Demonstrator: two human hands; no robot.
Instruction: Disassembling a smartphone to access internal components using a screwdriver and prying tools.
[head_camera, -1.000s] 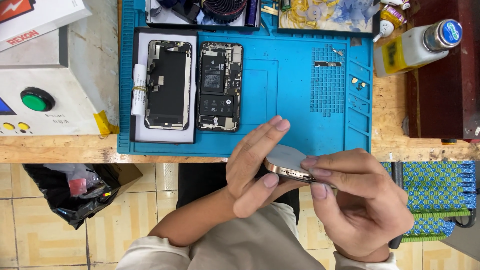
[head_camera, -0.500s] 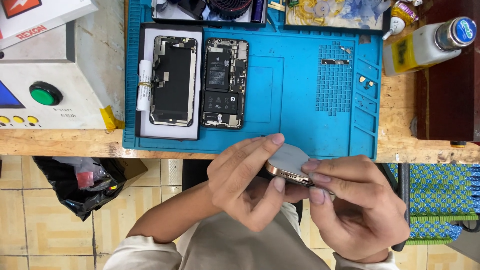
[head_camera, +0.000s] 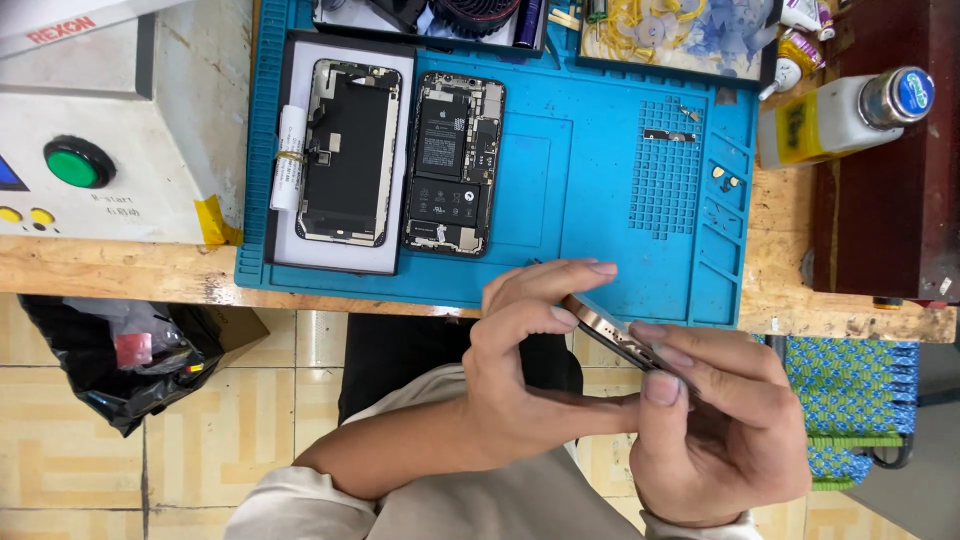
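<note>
The work surface is a wooden bench (head_camera: 120, 265) whose front edge runs across the view; below it lies a floor of pale patterned tiles (head_camera: 90, 440), with a black plastic bag (head_camera: 120, 355) slumped at the left. A blue repair mat (head_camera: 600, 190) covers the middle of the bench. On the mat, at the left, a detached phone screen (head_camera: 345, 150) lies on a white tray (head_camera: 400, 160), and an opened phone body (head_camera: 455, 160) with its internal boards exposed lies just beside it to the right. A white machine with a green button (head_camera: 75, 162) stands at the far left. A plastic bottle with a blue cap (head_camera: 840, 115) lies on its side at the right, next to a dark red box (head_camera: 880, 200). The phone in hand (head_camera: 615, 335) is held off the bench, in front of the mat's near edge and above the person's lap, tilted so that mainly its metallic side edge shows. The left hand (head_camera: 530, 370) has its fingers bent over the upper left corner of the phone, the thumb tip pressed to the edge. The right hand (head_camera: 720, 430) pinches the lower right end between thumb and curled fingers; which face of the phone is turned upward cannot be told from this angle.
</note>
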